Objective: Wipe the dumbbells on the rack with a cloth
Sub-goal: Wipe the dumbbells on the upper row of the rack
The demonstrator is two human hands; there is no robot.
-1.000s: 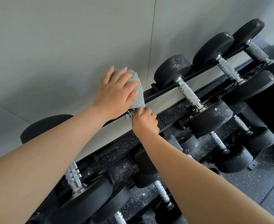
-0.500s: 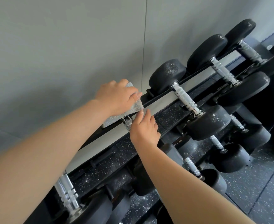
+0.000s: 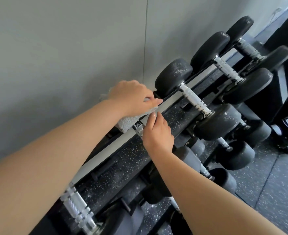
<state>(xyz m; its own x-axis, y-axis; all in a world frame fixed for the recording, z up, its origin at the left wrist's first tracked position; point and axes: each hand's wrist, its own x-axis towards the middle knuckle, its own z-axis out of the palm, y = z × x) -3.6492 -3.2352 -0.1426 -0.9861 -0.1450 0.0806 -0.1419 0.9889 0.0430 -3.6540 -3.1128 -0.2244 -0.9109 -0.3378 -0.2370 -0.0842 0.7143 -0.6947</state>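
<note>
Your left hand (image 3: 131, 97) clenches the grey cloth (image 3: 128, 123) against the rack's back rail (image 3: 167, 98), likely scrubbing a hidden dumbbell head, while your right hand (image 3: 156, 133) covers that dumbbell's handle (image 3: 138, 130), probably steadying it, though whether it grips I cannot tell.

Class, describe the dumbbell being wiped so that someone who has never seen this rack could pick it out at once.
Start at the grey wall and find the top tier of the black rack against it. Black dumbbells with silver handles lie across that tier; the target dumbbell is left of the dusty-headed dumbbell. It alone has a grey cloth covering its far end.
</note>
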